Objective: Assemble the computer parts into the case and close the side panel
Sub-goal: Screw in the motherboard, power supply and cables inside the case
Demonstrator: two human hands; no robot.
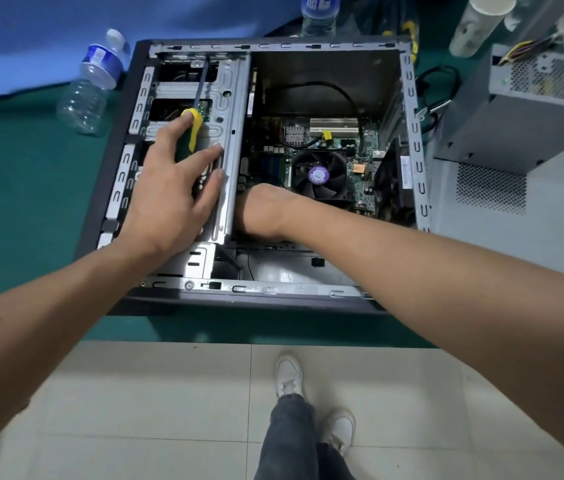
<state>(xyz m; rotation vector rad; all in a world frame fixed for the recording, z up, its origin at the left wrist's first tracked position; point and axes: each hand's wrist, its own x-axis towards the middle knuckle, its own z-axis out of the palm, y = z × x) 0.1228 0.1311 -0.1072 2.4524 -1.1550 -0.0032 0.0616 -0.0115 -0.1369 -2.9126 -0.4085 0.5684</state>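
Case (412, 140) lies open on table (14, 202), holding board (360, 168) w/ fan (320, 174) at centre. Left hand (169, 195) fingers flat on drive cage (232, 98) at 10 o'clock, beside screwdriver (192, 129). Right hand (259, 213) inside case; fingers hidden, can't tell.

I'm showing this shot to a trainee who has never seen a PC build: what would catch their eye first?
Probably the open computer case lying on its side on the green mat, its motherboard fan with the purple label near the middle. Next, the left hand on the drive cage at the left, by a yellow-handled screwdriver, while the right hand reaches inside.
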